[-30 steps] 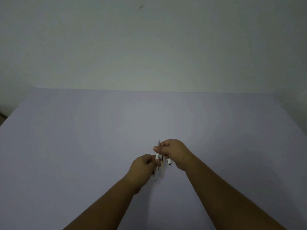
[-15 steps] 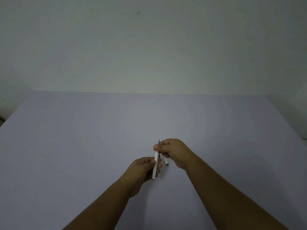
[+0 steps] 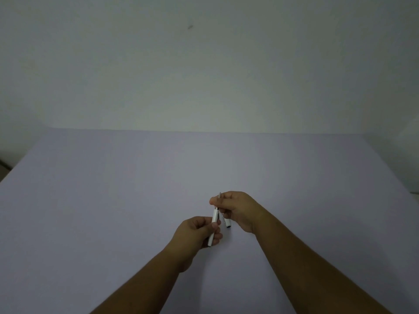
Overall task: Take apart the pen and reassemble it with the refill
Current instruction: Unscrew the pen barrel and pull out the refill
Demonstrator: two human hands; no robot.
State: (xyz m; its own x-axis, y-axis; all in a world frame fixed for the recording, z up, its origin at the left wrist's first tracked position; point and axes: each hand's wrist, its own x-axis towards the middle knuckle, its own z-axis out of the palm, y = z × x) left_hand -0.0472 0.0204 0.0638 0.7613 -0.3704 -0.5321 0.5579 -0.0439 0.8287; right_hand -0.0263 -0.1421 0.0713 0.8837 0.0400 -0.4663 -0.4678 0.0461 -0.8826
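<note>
Here we look down at our two bare hands held close together just above a plain, pale lilac counter [image 3: 90, 200], with a blank wall behind it. Our left hand [image 3: 199, 232] has its fingers closed around a slim white pen barrel [image 3: 213, 225], which runs steeply from its dark lower end, nearest us, up and slightly to the right, away from us. Our right hand [image 3: 235, 209] sits just beyond and to the right of it, its fingers pinched on a thin grey refill [image 3: 219, 195] whose tip pokes up above the knuckles. The refill lies almost in line with the barrel, and the barrel's upper, metal-ringed mouth sits directly under the right fingertips. Whether the refill is already partly inside the barrel we cannot tell, because the fingers hide the join. A second short white piece [image 3: 227, 223], seemingly the pen's other section, hangs from the lower part of the right hand, just beside the barrel and roughly parallel to it. We judge that the coming move turns on this shared long axis: the right hand, which is the nearer one to the mouth, would slide the refill along it while the left keeps the barrel steady. No brand, label or writing can be read on anything; the pen parts are too small and the light too dim.
</note>
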